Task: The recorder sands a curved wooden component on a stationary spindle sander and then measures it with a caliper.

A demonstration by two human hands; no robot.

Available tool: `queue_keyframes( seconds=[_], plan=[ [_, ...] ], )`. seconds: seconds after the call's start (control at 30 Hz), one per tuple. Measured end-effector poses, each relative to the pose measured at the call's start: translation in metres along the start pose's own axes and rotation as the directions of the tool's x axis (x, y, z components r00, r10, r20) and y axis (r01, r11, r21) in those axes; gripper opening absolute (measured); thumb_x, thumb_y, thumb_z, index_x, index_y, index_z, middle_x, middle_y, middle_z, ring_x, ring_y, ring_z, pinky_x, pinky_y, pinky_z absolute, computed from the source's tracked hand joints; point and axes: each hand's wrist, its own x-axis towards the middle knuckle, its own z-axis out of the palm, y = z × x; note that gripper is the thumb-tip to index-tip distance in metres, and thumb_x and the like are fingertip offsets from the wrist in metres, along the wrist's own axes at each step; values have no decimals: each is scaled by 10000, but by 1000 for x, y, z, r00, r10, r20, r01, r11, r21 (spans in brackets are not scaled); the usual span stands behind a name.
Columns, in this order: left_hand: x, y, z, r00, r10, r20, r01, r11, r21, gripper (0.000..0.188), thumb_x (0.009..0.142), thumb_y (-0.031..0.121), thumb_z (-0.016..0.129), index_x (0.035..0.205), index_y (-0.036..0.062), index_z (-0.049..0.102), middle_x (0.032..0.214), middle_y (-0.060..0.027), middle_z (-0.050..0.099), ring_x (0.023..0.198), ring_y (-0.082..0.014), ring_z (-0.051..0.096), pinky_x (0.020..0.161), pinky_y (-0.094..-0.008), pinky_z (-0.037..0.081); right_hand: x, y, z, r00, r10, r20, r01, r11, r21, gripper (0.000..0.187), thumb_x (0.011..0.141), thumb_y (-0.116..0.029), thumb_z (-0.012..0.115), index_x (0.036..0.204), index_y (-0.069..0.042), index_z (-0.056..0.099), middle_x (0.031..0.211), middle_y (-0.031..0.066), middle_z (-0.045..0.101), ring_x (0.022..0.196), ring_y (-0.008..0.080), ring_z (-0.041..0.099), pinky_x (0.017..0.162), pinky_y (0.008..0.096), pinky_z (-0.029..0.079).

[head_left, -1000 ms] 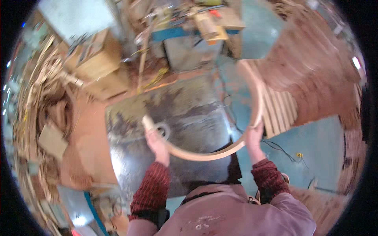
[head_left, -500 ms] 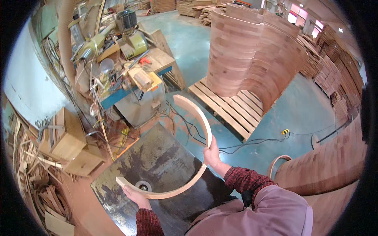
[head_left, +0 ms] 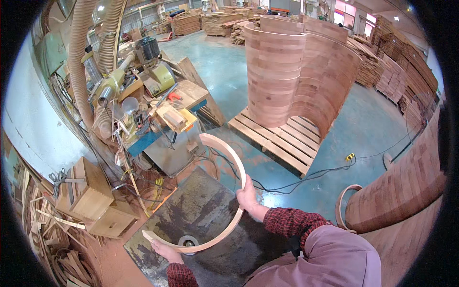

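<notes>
Wooden arc, left tip: pointing left, jutting just past the left hand.
Left hand: grasping the band close to that tip, leaving most of the arc to the right.
Round metal fitting: showing just right of the left hand on the dark desk, being partly covered by the arc.
Arc over desk: being held in both hands; whether touching the surface, cannot tell.
Long axis: running in a deep curve, bulging rightward and toward the body, opening away to the left.
Far tip: pointing left, lying farther from the body than either hand.
Right hand: grasping the curve's right side, sitting nearer the far tip than the left hand.
Slatted pallet: standing well apart, beyond the right hand.
</notes>
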Motion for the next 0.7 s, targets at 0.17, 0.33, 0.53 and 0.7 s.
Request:
queue_keyframes(
  seconds=[0.17, 0.33, 0.53, 0.7],
  plan=[
    [29, -10, -13, 993, 107, -43, -105, 994, 30, 614, 1120, 367, 354, 1527, -92, 383, 1526, -288, 451, 1373, -399, 480, 1135, -459, 375, -6, -12, 29, 999, 13, -31, -14, 1000, -17, 749, 836, -10, 581, 1546, -19, 343, 1442, 277, 506, 1307, 445, 538, 1090, 465, 452],
    [60, -26, -32, 998, 64, -3, -63, 998, 30, 625, 1119, 354, 335, 1574, -73, 313, 1589, -285, 383, 1450, -389, 411, 1196, -448, 323, -21, -37, 42, 999, 26, -28, -28, 998, -48, 747, 837, -8, 557, 1552, -3, 341, 1429, 307, 526, 1301, 474, 539, 1105, 471, 444],
    [72, -19, -47, 999, 32, -17, -32, 999, 1, 631, 1114, 367, 356, 1575, -63, 320, 1604, -264, 374, 1457, -377, 405, 1204, -448, 316, -25, -39, 70, 1000, 21, 7, -20, 998, -65, 727, 856, -47, 582, 1542, 7, 344, 1438, 267, 500, 1320, 452, 515, 1119, 478, 428],
    [96, -35, -68, 1000, -12, -24, 7, 985, -175, 607, 1107, 395, 393, 1569, 2, 380, 1596, -149, 423, 1454, -287, 412, 1219, -416, 305, -30, -41, 100, 994, -111, -7, 111, 993, -48, 682, 843, -27, 584, 1494, 18, 385, 1341, 304, 548, 1242, 481, 553, 1066, 511, 446]
  ],
)
